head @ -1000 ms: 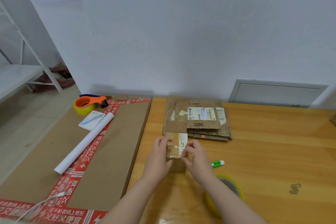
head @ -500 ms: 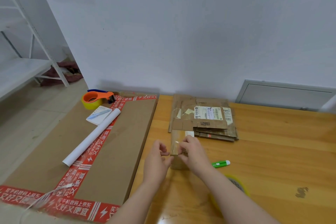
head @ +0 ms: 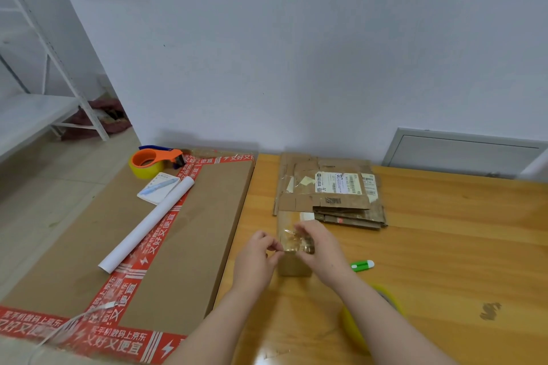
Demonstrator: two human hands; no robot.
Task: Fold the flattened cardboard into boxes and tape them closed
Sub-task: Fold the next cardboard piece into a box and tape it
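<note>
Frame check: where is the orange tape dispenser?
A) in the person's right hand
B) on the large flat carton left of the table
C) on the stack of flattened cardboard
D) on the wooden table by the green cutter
B: the orange tape dispenser sits at the far end of the large flat carton, just beyond the notepad.

White wall point(head: 296, 53), wooden table point(head: 444, 246), metal shelving point(head: 29, 115)

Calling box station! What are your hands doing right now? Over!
Left hand and right hand both pinching clear tape. Tape held over small cardboard box. Green cutter lying apart to the right, nothing blocking.
</note>
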